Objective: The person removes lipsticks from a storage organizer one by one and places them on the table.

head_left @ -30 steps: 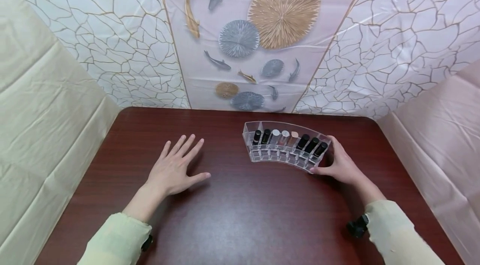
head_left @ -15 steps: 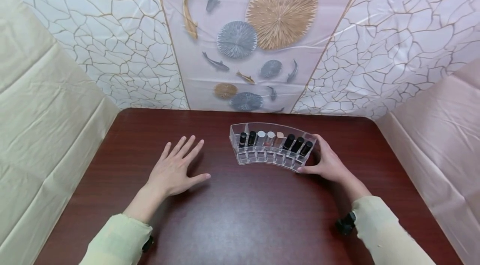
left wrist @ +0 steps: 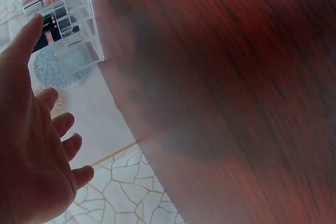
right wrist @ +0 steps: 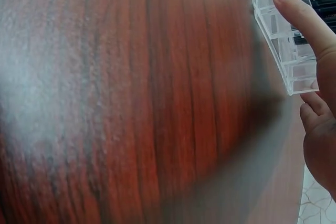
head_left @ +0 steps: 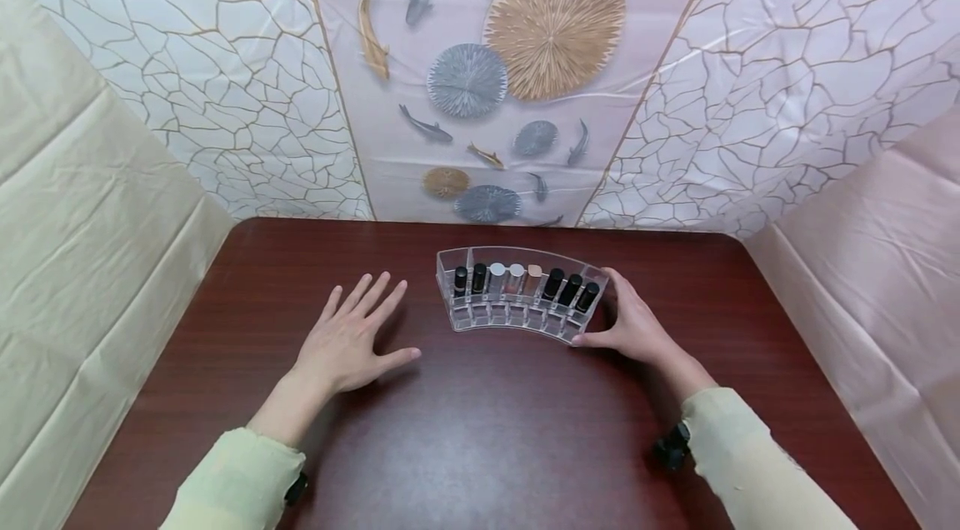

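A clear, curved acrylic lipstick organizer (head_left: 498, 317) stands at the back middle of the table. Its rear row holds several lipstick tubes: black ones (head_left: 553, 284) at both ends, with two pale-capped tubes (head_left: 497, 278) and a peach-capped tube (head_left: 534, 273) between them. The front row bears no tubes. My right hand (head_left: 636, 323) grips the organizer's right end, thumb at the front corner and fingers behind; the thumb (right wrist: 307, 18) lies across it in the right wrist view. My left hand (head_left: 347, 342), fingers spread and palm down, is left of the organizer and apart from it.
The dark red-brown wooden table (head_left: 465, 447) reaches back to a patterned cloth wall (head_left: 480, 138). Pale cloth panels (head_left: 90, 263) flank both sides. Each wrist carries a small black device (head_left: 671, 445) near the sleeve cuff.
My right hand has moved left, carrying or sliding the organizer toward the middle of the table; I cannot tell which. My left hand has stayed in place.
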`<state>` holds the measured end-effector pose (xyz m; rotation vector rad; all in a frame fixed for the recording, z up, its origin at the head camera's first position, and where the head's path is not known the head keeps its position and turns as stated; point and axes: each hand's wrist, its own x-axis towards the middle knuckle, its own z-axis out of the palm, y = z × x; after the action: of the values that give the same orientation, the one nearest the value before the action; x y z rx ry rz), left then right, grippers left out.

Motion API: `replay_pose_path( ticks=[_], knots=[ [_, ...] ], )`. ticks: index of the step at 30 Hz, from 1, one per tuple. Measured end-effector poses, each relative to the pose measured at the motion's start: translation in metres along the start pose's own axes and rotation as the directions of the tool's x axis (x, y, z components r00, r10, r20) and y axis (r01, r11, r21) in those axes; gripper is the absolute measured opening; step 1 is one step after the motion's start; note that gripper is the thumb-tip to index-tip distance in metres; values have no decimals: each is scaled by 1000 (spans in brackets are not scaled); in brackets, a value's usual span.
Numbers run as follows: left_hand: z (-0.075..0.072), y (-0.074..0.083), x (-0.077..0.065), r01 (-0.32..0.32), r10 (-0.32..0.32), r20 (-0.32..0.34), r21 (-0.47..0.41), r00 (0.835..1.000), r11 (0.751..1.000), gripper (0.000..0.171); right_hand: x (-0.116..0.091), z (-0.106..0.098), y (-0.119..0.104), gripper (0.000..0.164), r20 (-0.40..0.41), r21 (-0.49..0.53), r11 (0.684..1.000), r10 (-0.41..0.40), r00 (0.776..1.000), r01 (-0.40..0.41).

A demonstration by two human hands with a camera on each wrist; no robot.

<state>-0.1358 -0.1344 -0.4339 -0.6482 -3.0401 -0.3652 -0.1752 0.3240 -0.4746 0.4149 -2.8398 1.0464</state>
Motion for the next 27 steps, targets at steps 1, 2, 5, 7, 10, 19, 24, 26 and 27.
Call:
replay_pose_path(
  ticks=[1, 2, 5, 7, 10, 19, 24, 26, 27],
  knots=[
    [0, 0, 0, 0, 0, 0, 1, 1000, 1000, 99, 0, 1, -1, 122, 1, -6, 1000, 0, 1000, 0],
    [0, 0, 0, -1, 1, 1, 1, 1000, 1000, 99, 1, 2, -2, 123, 7, -6, 1000, 4, 1000, -4],
    [1, 1, 1, -2, 2, 9, 2, 1000, 1000, 100, 1, 5, -4, 125, 24, 13, 1000, 13, 1000, -13],
    [1, 1, 1, -3, 3, 14, 2, 1000, 1000, 100, 2, 7, -5, 126, 31, 15, 1000, 18, 999, -19],
    [2, 2, 1, -7, 7, 17, 6, 1000, 1000, 100, 2, 7, -7, 128, 52, 17, 999, 29, 998, -30],
    [3, 3, 2, -5, 4, 32, 11, 999, 1000, 100, 5, 0, -6, 133, 120, 27, 999, 20, 993, -23],
    [1, 3, 2, 0, 0, 31, 10, 1000, 1000, 99, 12, -7, -5, 138, 141, -19, 1000, -22, 990, 25],
    [1, 3, 2, 3, -3, 31, 10, 1000, 1000, 100, 15, -7, -5, 137, 152, -19, 999, -43, 988, 46],
    [1, 2, 1, 4, -5, 32, 12, 999, 1000, 100, 16, -7, -6, 137, 156, -19, 998, -53, 986, 57]
  ],
)
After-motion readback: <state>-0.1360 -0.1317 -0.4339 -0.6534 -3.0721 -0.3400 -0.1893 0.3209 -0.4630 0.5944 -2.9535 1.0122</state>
